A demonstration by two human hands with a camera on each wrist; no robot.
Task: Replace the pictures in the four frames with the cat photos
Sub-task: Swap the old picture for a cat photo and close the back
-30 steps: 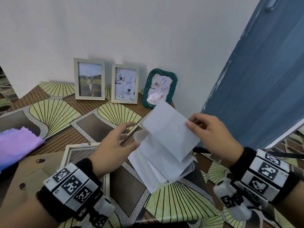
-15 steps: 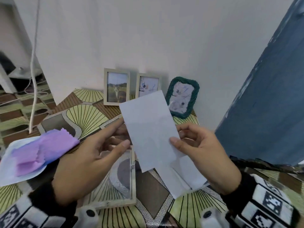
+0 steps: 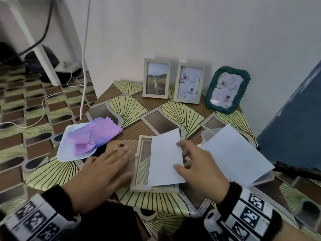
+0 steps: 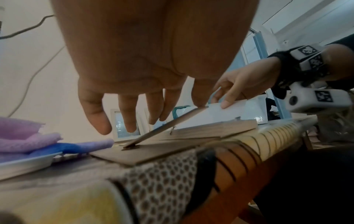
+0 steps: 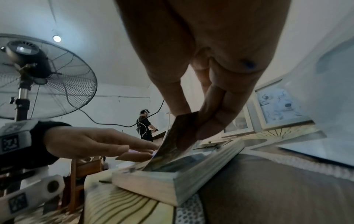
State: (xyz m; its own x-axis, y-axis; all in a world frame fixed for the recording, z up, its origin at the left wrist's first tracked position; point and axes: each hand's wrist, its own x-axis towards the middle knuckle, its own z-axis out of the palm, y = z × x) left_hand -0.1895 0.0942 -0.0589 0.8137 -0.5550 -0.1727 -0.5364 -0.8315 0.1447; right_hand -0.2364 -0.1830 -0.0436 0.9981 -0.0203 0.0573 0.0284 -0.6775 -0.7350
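Observation:
A pale wooden frame (image 3: 138, 171) (image 5: 172, 180) lies face down and open near the table's front edge. My right hand (image 3: 181, 156) (image 5: 193, 127) pinches a photo (image 3: 165, 159) (image 5: 172, 145) by its right edge, white back up, its lower end resting in the frame. My left hand (image 3: 129, 161) (image 4: 134, 115) hovers with straight fingers over the brown backing board (image 3: 121, 145) (image 4: 153, 153) left of the frame. Three frames stand at the wall: one with a cat photo (image 3: 156, 78), a second pale one (image 3: 189, 82), a green woven one (image 3: 227, 89).
A clear tray (image 3: 264, 178) with a stack of white-backed photos (image 3: 234, 153) sits to the right of the frame. A purple cloth (image 3: 97, 134) lies on a white dish (image 3: 64, 150) at the left. Cables (image 3: 83, 66) hang left of the table; a blue panel (image 3: 295, 127) stands right.
The photo, held up in the air before, has come down onto the flat frame. My left hand has left the photo and moved left over the backing board.

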